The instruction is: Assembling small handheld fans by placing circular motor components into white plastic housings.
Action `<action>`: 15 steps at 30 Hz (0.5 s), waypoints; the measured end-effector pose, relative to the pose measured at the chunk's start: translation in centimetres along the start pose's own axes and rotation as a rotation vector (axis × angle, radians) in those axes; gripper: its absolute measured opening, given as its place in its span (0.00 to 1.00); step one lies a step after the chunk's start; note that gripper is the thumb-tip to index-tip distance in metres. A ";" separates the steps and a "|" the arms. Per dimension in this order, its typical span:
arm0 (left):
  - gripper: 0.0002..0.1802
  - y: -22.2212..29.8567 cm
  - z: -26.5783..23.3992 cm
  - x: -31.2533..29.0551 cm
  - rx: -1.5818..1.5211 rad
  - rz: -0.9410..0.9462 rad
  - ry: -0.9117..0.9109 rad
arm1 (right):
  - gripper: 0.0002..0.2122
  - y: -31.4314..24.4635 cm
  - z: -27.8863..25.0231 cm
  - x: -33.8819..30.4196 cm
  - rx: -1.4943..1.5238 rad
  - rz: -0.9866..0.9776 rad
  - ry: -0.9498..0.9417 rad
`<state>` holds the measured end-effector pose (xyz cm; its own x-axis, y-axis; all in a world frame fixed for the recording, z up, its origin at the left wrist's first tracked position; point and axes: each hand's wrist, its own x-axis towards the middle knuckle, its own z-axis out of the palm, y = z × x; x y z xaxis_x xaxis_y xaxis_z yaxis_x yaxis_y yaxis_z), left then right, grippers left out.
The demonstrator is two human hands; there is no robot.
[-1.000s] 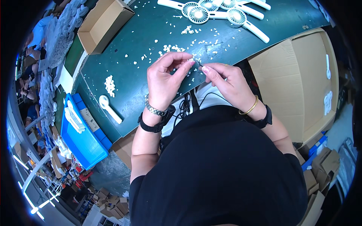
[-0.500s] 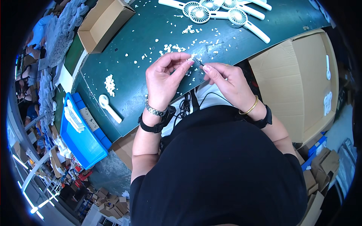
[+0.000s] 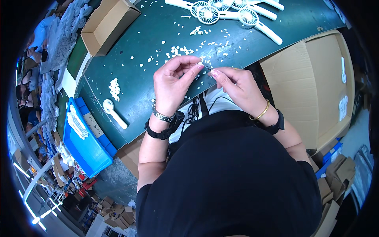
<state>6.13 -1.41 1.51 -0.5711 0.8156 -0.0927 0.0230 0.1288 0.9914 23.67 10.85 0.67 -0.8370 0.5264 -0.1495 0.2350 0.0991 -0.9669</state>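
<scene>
Over the near edge of the green table, my two hands meet with their fingertips almost touching. The left hand [image 3: 171, 79] is closed in a pinch on a small white piece [image 3: 200, 63], mostly covered by thumb and finger. My right hand [image 3: 241, 85] pinches a thin dark tool [image 3: 208, 68], its tip pointing at the left fingertips; its exact kind is too small to tell. Just beyond the hands lie loose small white pieces [image 3: 179, 50]. Left of them is a denser pile of these pieces [image 3: 114, 89], with a white handheld fan part [image 3: 115, 114] nearby.
Several white handheld fan parts [image 3: 208, 15] overlap at the table's far side. An open cardboard box [image 3: 108, 27] stands far left. A blue bin [image 3: 89, 156] holding white parts is at the left edge. A large cardboard box [image 3: 294, 87] with white parts sits to the right.
The right hand and the dark tool have shifted very slightly left, toward the left fingertips. The left hand has barely moved.
</scene>
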 end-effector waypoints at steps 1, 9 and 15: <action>0.11 -0.1 0.1 0.0 -0.047 -0.014 0.006 | 0.17 0.1 0.1 0.0 -0.002 -0.016 0.014; 0.11 0.0 0.0 0.1 -0.214 -0.127 -0.007 | 0.17 -0.5 -0.3 -0.1 -0.032 -0.007 0.006; 0.13 -0.2 -0.3 0.2 -0.165 -0.053 0.005 | 0.16 -0.4 -0.2 -0.2 0.009 0.015 0.026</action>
<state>5.73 -1.44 1.31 -0.5723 0.8071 -0.1449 -0.1421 0.0765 0.9869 23.83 10.91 1.10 -0.8204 0.5493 -0.1592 0.2435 0.0836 -0.9663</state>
